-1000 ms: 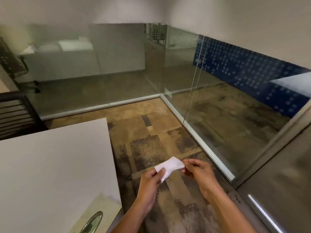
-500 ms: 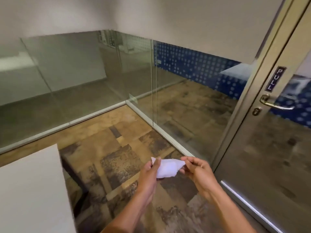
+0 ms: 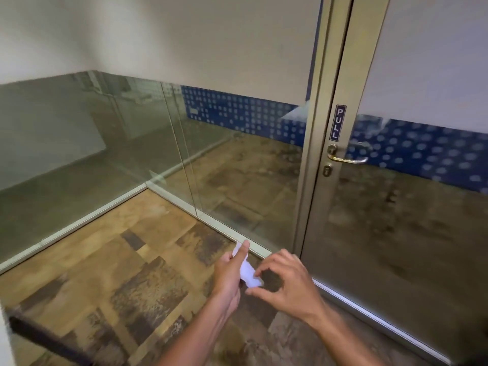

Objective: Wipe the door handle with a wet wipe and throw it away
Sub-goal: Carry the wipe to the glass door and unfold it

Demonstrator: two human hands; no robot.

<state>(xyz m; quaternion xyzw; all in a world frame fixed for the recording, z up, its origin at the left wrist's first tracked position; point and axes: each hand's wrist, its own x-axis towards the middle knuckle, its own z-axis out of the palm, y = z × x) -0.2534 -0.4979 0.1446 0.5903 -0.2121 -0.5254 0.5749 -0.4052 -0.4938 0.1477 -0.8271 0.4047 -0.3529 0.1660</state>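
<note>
A small white wet wipe (image 3: 249, 274) hangs between both hands low in the middle of the view. My left hand (image 3: 229, 273) pinches its upper end, thumb raised. My right hand (image 3: 284, 282) pinches its lower end between thumb and forefinger. The brass lever door handle (image 3: 348, 158) sits on the metal-framed glass door (image 3: 396, 233) at the right, well above and to the right of my hands, under a "PULL" label (image 3: 336, 122). A keyhole (image 3: 327, 170) lies just below the handle.
Glass partition walls (image 3: 105, 154) meet in a corner ahead, with a metal floor rail (image 3: 216, 228) along their base. Patterned brown carpet (image 3: 118, 273) covers the floor. A dark bar (image 3: 47, 342) and a white edge show at the lower left.
The view has swung right, bringing the door and its handle closer to the middle; the white table has left the view. The wipe has turned from stretched sideways to hanging more upright between my hands.
</note>
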